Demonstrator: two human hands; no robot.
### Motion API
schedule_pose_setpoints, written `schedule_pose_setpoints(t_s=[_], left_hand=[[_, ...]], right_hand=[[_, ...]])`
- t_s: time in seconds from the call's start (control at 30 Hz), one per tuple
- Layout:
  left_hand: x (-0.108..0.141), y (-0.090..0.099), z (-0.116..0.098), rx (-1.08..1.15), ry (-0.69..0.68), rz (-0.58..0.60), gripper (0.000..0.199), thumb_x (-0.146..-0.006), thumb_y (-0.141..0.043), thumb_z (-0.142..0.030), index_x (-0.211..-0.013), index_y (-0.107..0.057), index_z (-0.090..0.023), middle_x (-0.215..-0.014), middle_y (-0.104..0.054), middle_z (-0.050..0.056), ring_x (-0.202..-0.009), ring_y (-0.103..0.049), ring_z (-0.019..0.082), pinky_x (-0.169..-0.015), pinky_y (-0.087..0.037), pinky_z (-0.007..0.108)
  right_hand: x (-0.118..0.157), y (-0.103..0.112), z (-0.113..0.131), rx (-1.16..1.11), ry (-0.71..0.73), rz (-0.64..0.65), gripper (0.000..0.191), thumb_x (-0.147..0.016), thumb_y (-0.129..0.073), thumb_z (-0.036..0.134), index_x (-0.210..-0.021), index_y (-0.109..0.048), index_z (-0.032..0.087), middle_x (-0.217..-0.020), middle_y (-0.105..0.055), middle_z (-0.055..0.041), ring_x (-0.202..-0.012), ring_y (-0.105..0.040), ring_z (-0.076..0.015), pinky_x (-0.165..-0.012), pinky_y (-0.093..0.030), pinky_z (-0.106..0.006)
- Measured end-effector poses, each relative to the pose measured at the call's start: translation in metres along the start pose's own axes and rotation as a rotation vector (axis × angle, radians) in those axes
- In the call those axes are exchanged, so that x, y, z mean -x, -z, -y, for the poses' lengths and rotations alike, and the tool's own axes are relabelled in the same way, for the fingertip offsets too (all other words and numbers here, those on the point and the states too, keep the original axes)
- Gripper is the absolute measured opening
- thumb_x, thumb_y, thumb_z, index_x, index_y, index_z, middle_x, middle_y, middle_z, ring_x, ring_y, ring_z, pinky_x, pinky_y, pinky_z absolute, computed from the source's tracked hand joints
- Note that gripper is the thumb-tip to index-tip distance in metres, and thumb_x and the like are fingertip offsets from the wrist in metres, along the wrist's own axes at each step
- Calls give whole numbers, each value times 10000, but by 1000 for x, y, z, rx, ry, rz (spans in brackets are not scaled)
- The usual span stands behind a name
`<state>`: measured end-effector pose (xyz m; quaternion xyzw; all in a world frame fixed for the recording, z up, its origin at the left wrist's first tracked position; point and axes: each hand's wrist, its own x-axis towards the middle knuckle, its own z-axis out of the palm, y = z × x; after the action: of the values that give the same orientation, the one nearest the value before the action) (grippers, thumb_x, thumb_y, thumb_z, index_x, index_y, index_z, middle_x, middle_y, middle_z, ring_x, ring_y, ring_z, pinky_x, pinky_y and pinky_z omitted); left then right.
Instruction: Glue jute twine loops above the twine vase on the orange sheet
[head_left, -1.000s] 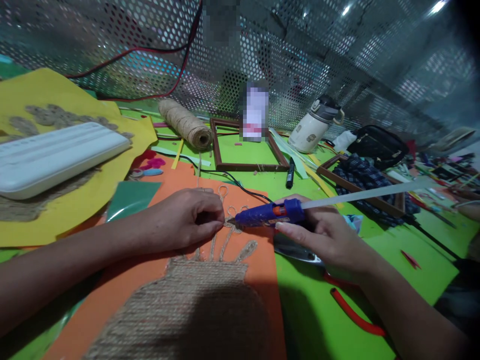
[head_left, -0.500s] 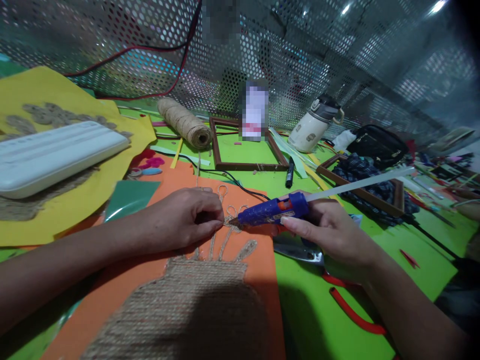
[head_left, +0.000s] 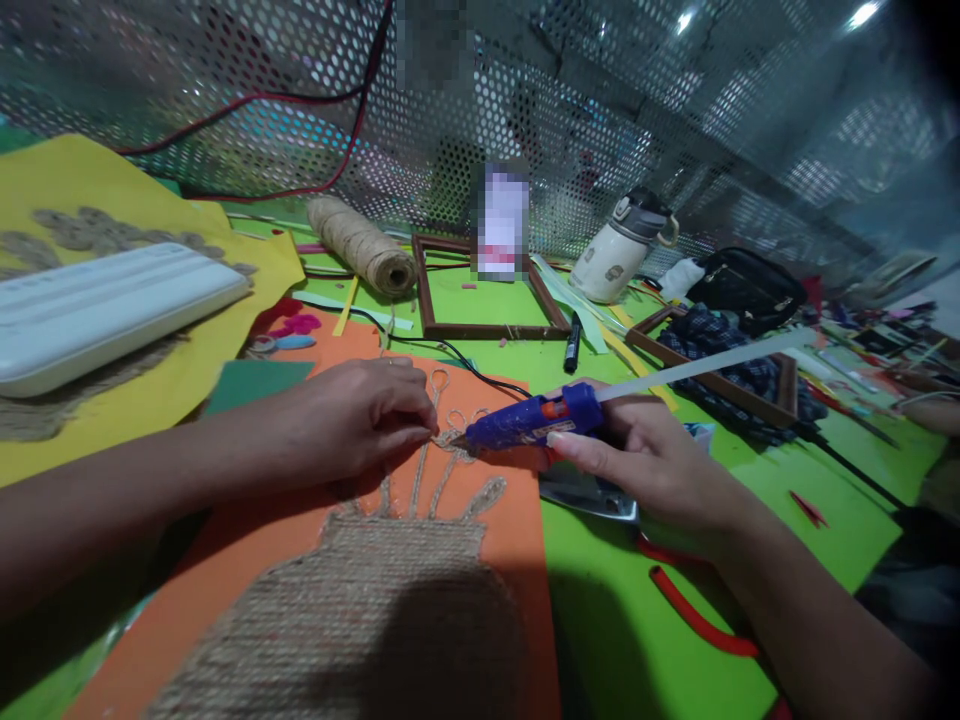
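My right hand (head_left: 637, 440) grips a blue glue gun (head_left: 517, 422), a long pale glue stick (head_left: 705, 362) jutting from its back. The nozzle points left at a small flower shape of twine (head_left: 459, 445) on orange paper (head_left: 517, 560). Beside the nozzle, my left hand (head_left: 382, 415) pinches the jute twine close to that flower; its fingertips are nearly at the nozzle. Below, a vase shape (head_left: 360, 610) of twine rows covers the orange sheet, with twine stems (head_left: 417, 485) rising from it. My shadow darkens the vase's lower part.
A twine roll (head_left: 364, 248), a brown frame (head_left: 491, 330), a black marker (head_left: 573, 345) and a white bottle (head_left: 615, 255) stand or lie behind. A white power bank (head_left: 120, 310) rests on yellow paper (head_left: 225, 370) at left. Red-handled scissors (head_left: 697, 615) lie partly under my right hand.
The whole view has shifted slightly, so things appear a little further left. Both hands keep nearly the same places, the glue gun's nozzle still at the twine flower.
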<state>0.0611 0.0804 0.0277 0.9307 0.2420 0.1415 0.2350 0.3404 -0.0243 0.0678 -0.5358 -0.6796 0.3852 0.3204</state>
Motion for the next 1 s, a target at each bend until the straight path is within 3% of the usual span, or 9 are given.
schedule_pose_setpoints(t_s=[0.1,0.47,0.73,1.0], left_hand=[[-3,-1,-2,-36,-42,-20,293,-985,-483,-287,-859,-721,-171,-846,-640,64,-798,-592,171,-728,-435,281],[-11,0,-5,-65,-114,-42,218,-967,-536,-219,-886,-731,-166,-844,-644,62,-821,-586,173,-734,-447,281],[-30,1,-3,-27,29,117,205,-942,-544,-212,-890,-734,-155,-866,-688,69,-786,-610,174,-724,-462,296],[-30,-8,-1,82,24,54,198,-939,-566,-201,-782,-682,-171,-795,-640,28,-739,-570,146,-683,-421,260]], right_hand=[[0,-1,0,-5,9,-25,244,-944,-704,383,-1059,-756,175,-962,-728,-53,-875,-660,-195,-780,-537,-298],[1,-1,5,32,-7,76,213,-975,-657,366,-1028,-733,174,-964,-694,-45,-845,-659,-170,-720,-542,-255],[3,6,4,215,86,153,228,-1014,-598,385,-1069,-722,202,-1034,-721,-57,-951,-677,-203,-800,-546,-277],[7,6,17,357,195,189,162,-991,-625,285,-1116,-717,240,-1132,-764,-49,-990,-722,-203,-790,-550,-258]])
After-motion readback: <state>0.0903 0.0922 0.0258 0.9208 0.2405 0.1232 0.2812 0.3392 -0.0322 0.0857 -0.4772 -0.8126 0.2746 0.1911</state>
